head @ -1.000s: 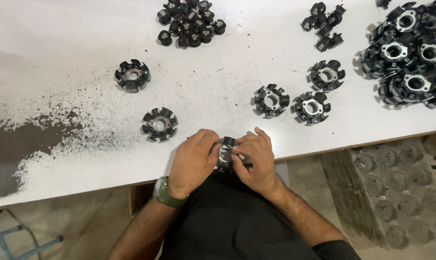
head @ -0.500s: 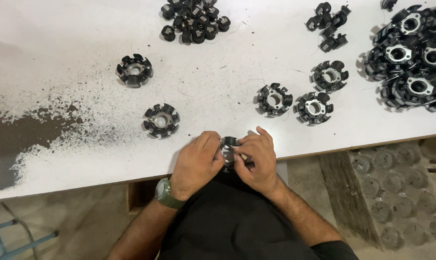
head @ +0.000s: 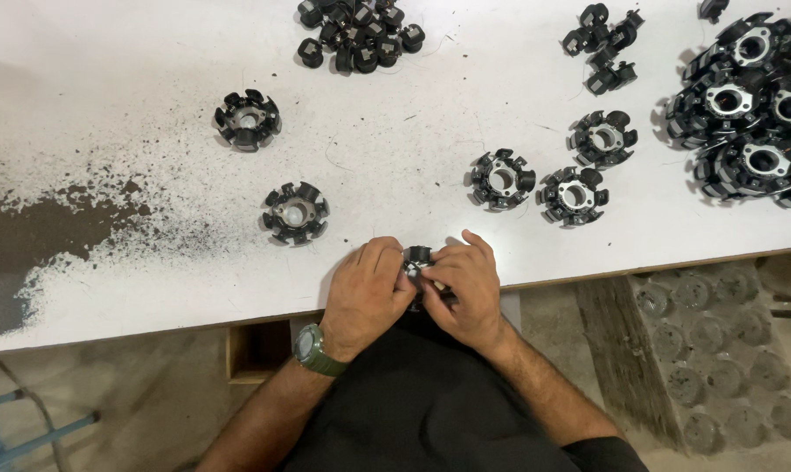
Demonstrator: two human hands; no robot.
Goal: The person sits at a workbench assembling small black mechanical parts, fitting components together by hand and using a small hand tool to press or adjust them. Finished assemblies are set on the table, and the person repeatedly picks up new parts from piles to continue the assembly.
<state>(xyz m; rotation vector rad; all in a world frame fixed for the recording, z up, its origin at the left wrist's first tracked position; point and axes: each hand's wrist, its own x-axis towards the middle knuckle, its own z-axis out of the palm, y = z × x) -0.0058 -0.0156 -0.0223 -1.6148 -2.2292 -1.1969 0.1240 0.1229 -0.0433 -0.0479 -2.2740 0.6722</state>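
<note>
Both my left hand [head: 367, 293] and right hand [head: 465, 288] pinched one small black ring-shaped metal core [head: 416, 259] at the white worktable [head: 151, 52] edge; dark powder [head: 37, 236] lay far left, grey floor below.

The bench [head: 151, 52] had a smooth, matt white top, dusted with dark gritty powder [head: 28, 245]. The toothed rings [head: 295, 212] looked like black plastic around dull grey metal cores. A matt green wristwatch [head: 312, 350] seemed rubbery.
</note>
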